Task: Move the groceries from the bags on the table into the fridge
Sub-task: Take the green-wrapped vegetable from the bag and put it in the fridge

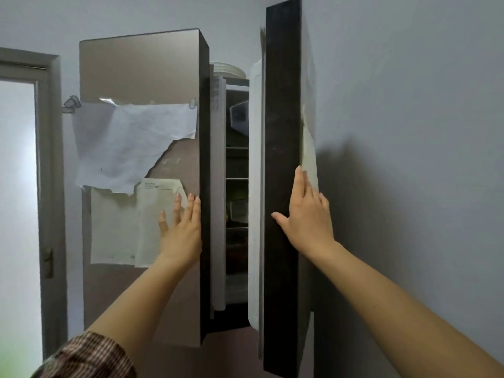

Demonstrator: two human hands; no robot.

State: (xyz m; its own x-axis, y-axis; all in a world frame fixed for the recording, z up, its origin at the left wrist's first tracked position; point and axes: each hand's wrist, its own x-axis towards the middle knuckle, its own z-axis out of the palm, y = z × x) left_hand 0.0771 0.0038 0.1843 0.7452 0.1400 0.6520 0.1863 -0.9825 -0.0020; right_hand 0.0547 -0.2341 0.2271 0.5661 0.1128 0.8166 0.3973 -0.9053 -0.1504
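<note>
A two-door fridge fills the middle of the head view. Its left door (pixel 141 77) is nearly closed and its right door (pixel 282 159) stands ajar, edge-on toward me. Between them a narrow gap shows the fridge interior (pixel 236 165) with shelves and dim containers. My left hand (pixel 181 227) lies flat with straight fingers on the left door's front, near its right edge. My right hand (pixel 306 214) rests with straight fingers against the right door's outer face, thumb across the dark edge. Neither hand holds anything. No bags or groceries are in view.
Crumpled white paper (pixel 131 143) and pale printed sheets (pixel 120 227) hang on the left door. A grey door frame (pixel 49 159) stands at the far left. A plain grey wall (pixel 409 132) lies close behind the right door. White plates (pixel 227 70) sit on top of the fridge.
</note>
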